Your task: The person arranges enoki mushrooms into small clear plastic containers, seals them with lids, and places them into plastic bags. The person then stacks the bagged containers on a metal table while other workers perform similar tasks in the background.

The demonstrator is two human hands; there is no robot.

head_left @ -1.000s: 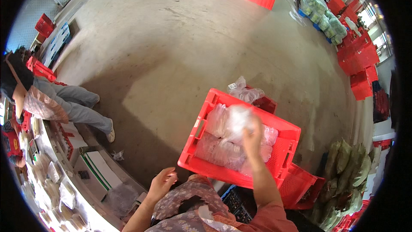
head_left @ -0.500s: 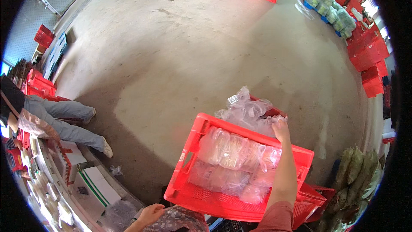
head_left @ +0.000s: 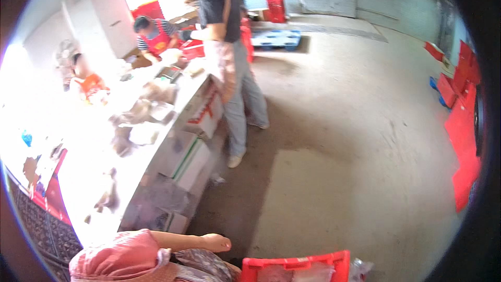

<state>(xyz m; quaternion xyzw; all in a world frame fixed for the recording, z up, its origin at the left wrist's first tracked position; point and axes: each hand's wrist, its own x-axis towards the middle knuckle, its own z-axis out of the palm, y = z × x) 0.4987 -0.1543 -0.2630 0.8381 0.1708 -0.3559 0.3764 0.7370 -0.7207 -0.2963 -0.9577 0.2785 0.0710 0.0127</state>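
Note:
My left hand (head_left: 216,242) reaches out from a pink sleeve at the lower edge. Its fingers are curled together, and I see nothing in them. Just right of it stands a red plastic crate (head_left: 296,262), cut off by the bottom of the picture. Clear plastic bags (head_left: 312,273) with pale contents lie inside the crate. More clear plastic film (head_left: 360,269) shows beyond the crate's right side. My right hand is out of the picture.
A long table (head_left: 130,193), glaring with light and strewn with bags, runs along the left. One person (head_left: 224,36) stands at it; other people sit behind. White boxes (head_left: 182,162) sit under its edge. A blue pallet (head_left: 276,39) lies beyond; red crates (head_left: 462,125) line the right.
The view has swung left and up toward the table and the people. The crate has shifted to the bottom edge. My right hand, earlier on the plastic bags at its far side, has left the picture.

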